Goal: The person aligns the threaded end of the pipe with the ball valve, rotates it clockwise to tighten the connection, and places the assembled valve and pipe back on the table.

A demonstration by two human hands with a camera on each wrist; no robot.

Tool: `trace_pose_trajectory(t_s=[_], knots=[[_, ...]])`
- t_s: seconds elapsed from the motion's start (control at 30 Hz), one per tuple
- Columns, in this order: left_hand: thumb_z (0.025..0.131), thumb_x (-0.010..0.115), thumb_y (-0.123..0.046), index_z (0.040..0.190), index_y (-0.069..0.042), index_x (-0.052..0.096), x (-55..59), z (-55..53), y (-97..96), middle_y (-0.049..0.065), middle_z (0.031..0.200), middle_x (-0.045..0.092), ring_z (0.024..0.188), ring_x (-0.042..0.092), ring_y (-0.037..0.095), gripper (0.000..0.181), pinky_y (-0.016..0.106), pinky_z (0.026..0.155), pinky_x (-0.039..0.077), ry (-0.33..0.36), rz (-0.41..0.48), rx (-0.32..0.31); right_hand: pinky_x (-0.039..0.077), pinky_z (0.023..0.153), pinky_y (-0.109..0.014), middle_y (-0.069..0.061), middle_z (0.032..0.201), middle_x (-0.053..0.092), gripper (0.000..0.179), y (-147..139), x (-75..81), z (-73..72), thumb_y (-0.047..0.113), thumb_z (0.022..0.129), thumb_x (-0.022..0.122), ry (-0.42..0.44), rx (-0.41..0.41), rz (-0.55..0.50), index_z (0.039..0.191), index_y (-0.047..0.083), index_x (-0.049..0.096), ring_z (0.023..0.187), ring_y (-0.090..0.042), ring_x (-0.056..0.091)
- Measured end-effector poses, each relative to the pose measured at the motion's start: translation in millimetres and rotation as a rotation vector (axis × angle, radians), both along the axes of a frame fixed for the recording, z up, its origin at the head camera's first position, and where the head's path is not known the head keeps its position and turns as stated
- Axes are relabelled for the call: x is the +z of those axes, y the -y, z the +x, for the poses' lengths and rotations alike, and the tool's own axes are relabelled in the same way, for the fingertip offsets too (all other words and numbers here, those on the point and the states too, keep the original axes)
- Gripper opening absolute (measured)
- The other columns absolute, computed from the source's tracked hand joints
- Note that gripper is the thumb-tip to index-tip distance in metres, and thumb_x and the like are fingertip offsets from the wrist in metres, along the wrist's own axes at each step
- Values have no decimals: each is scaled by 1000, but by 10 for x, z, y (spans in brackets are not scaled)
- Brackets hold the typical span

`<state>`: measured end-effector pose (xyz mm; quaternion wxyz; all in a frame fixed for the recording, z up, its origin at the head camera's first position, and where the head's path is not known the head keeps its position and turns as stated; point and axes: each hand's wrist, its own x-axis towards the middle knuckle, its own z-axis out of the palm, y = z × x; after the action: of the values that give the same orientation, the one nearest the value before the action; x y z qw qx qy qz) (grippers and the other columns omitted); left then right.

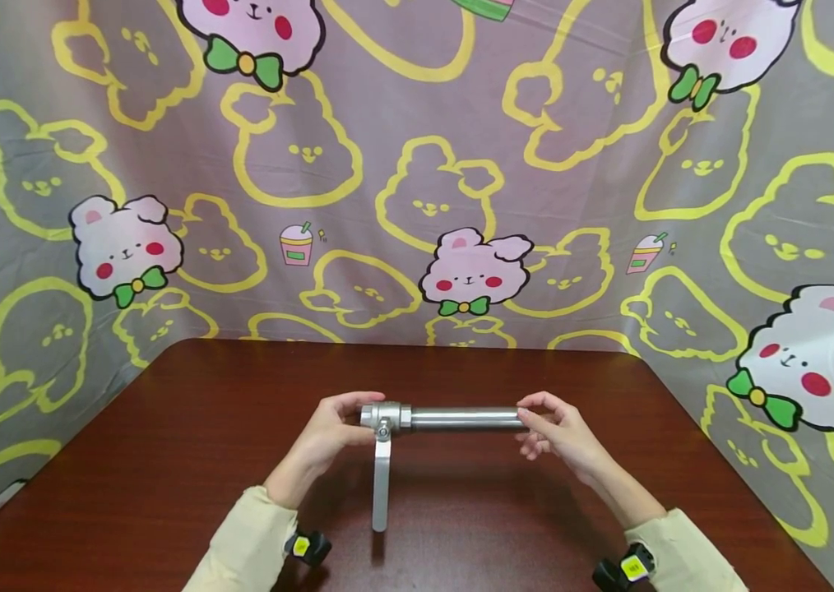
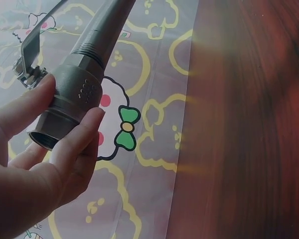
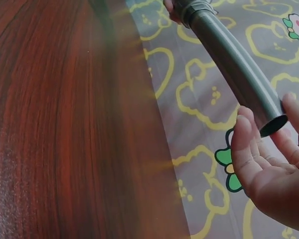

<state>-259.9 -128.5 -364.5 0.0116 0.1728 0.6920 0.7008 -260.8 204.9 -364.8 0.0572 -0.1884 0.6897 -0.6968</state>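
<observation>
A metal ball valve is joined to a straight steel pipe, and both are held level above the table. My left hand grips the valve's free end between thumb and fingers. In the left wrist view, screw threads show where the pipe enters the valve body. From the valve stem a flat lever handle points toward me. At the other end, my right hand pinches the pipe's tip. The pipe's open end faces the palm in the right wrist view.
Beneath the hands is a dark red-brown wooden table. A printed cartoon curtain surrounds its back and sides. Each sleeve has a small black camera strapped on, the left camera and the right camera.
</observation>
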Motion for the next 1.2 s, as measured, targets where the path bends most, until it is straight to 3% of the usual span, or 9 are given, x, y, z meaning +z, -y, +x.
trace_pose_trajectory(t_s=[0.3, 0.5, 0.7, 0.77, 0.87, 1.2], knots=[[66, 63, 13, 113, 16, 50, -2, -2, -10, 9, 92, 61, 75, 55, 18, 49, 27, 62, 47, 19, 1, -5, 45, 46, -23, -7, 60, 54, 29, 56, 46, 8, 20, 91, 50, 105, -95, 74, 98, -9, 46, 47, -14, 52], [66, 63, 13, 113, 14, 52, -11, -15, 5, 10, 93, 59, 76, 54, 19, 49, 28, 61, 47, 44, 3, 11, 48, 56, -25, -6, 74, 58, 40, -13, 30, 3, 2, 85, 57, -6, 65, 58, 115, -15, 37, 60, -13, 57], [66, 62, 14, 113, 14, 52, -14, -23, 14, 9, 92, 60, 75, 54, 19, 49, 27, 60, 48, 65, 14, 9, 49, 59, -27, -7, 74, 57, 55, -73, -34, -42, -8, 83, 54, -105, 190, -9, 127, 12, 30, 63, -16, 59], [66, 62, 14, 113, 13, 52, -4, -22, 12, 9, 92, 60, 75, 54, 19, 49, 28, 60, 48, 64, 13, 7, 49, 58, -27, -7, 75, 58, 54, -76, -48, -55, -9, 83, 53, -124, 207, -29, 126, 15, 31, 63, -17, 59], [66, 62, 14, 113, 14, 52, 5, -20, 8, 10, 93, 60, 75, 54, 19, 49, 28, 61, 48, 69, 13, 5, 49, 57, -27, -7, 75, 58, 43, -71, -58, -61, -8, 83, 53, -136, 201, -37, 120, 9, 37, 63, -16, 59], [66, 61, 14, 112, 13, 53, 13, 0, 8, 9, 91, 60, 73, 54, 18, 47, 27, 58, 47, 74, 20, 11, 49, 53, -25, -4, 74, 60, 28, -70, -56, -59, -2, 85, 54, -78, 146, -2, 111, 2, 42, 58, -15, 58]])
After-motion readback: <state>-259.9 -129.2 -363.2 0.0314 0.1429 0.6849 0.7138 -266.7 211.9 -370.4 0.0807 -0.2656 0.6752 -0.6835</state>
